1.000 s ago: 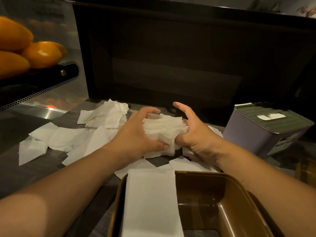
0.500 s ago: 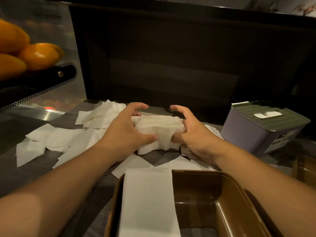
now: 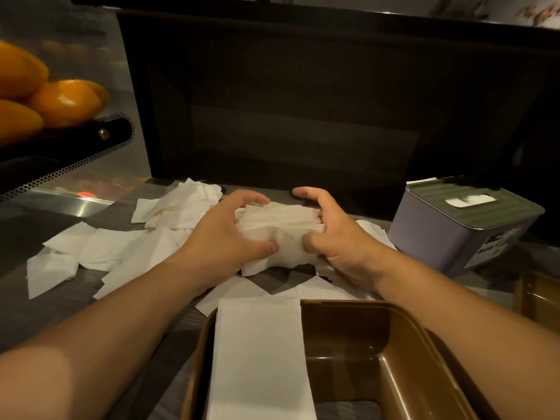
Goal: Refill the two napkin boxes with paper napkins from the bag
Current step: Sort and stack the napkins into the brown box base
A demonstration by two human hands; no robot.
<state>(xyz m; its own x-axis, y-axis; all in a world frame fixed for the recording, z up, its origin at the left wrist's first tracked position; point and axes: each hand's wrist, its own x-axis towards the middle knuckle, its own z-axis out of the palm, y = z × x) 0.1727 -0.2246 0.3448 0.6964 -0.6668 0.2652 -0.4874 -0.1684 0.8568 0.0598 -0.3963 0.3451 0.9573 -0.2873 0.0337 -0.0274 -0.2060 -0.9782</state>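
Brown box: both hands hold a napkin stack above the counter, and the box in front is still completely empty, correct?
Not empty. In the head view the brown box already holds a napkin stack on its left side. Both hands, left and right, do hold napkins.

2 hands are seen: left hand (image 3: 224, 237), right hand (image 3: 339, 237). 1 napkin stack (image 3: 281, 228) is counted between them. 2 boxes: 1 brown box (image 3: 394, 359), 1 grey box (image 3: 448, 234). 1 flat napkin pile (image 3: 260, 353) is counted in brown box. Approx. 4 oranges (image 3: 65, 101) are made out. Loose napkins (image 3: 100, 247) on surface (image 3: 51, 310): too many, overlapping, can't be counted.
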